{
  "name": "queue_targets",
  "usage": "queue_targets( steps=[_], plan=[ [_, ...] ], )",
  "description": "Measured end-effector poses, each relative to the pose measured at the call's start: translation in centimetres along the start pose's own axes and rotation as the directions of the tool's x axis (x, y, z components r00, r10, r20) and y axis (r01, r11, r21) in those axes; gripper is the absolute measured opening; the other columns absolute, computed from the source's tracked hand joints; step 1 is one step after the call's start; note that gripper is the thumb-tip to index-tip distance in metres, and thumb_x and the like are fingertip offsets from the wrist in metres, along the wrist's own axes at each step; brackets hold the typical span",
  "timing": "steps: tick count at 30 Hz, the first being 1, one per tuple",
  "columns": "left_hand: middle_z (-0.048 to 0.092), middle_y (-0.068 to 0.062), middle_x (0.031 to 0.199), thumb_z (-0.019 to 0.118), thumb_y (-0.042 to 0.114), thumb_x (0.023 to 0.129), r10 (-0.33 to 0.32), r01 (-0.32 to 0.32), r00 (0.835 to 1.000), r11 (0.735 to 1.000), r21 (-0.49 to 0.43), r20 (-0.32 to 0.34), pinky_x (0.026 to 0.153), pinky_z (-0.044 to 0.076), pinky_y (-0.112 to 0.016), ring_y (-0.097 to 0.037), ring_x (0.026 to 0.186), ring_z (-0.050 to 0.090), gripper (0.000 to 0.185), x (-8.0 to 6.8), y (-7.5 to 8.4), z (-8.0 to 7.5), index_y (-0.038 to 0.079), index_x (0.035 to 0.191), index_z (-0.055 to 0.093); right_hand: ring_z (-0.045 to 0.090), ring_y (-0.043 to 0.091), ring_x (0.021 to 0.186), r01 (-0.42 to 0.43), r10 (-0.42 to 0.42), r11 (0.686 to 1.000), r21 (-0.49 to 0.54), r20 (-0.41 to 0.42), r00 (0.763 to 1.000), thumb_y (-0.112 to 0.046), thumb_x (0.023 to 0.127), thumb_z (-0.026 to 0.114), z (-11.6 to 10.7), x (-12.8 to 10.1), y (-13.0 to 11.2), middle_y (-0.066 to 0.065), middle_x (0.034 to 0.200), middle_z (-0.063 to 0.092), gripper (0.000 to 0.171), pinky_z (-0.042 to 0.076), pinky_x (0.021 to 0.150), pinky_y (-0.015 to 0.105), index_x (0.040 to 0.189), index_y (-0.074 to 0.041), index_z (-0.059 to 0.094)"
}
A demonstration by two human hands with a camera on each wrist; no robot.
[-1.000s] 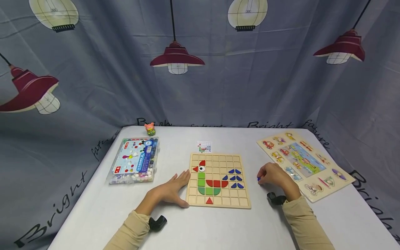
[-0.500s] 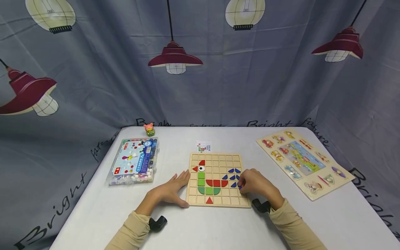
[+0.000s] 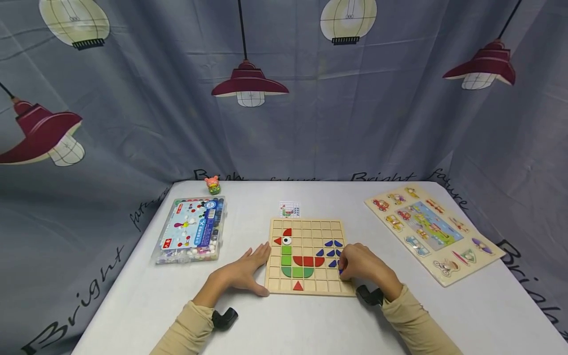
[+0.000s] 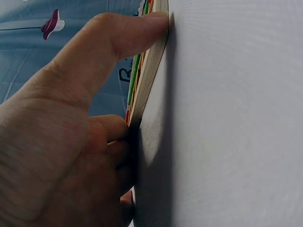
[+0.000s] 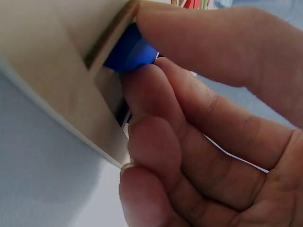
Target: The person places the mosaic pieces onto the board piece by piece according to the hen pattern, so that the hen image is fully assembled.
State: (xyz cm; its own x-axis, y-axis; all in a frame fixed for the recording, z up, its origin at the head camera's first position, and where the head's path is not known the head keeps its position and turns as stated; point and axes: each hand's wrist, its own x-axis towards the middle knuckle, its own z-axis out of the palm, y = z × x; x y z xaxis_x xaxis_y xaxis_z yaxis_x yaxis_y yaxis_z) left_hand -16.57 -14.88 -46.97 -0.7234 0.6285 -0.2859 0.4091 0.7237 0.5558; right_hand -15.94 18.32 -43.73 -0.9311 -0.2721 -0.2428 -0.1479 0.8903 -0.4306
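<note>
A grey-blue curtain printed with lamps hangs behind the white desk [image 3: 310, 320]. On it lies a square wooden grid board [image 3: 306, 281] bearing a rooster of coloured tiles. The left hand [image 3: 241, 272] rests with straight fingers against the board's left edge. The right hand [image 3: 361, 266] pinches a small blue tile [image 5: 128, 52] at the board's lower right cells.
</note>
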Motion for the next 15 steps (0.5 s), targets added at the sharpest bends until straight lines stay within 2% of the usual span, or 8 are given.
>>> queue_targets(
  steps=[15],
  plan=[
    [0.004,-0.016,0.165,0.081,0.040,0.071,0.014,-0.014,1.000,1.000,0.012,-0.007,0.125,0.005,-0.050,-0.030,0.153,0.005,0.116,0.02,-0.23,-0.06,-0.003,0.154,0.012,0.050,0.011,0.058,0.026,-0.026,1.000,-0.007,0.008,1.000,-0.005,0.062,0.086,-0.09,0.04,-0.26,-0.006,0.062,0.059,0.022,0.040,0.052,0.023,0.063,-0.013,0.066]
  ],
)
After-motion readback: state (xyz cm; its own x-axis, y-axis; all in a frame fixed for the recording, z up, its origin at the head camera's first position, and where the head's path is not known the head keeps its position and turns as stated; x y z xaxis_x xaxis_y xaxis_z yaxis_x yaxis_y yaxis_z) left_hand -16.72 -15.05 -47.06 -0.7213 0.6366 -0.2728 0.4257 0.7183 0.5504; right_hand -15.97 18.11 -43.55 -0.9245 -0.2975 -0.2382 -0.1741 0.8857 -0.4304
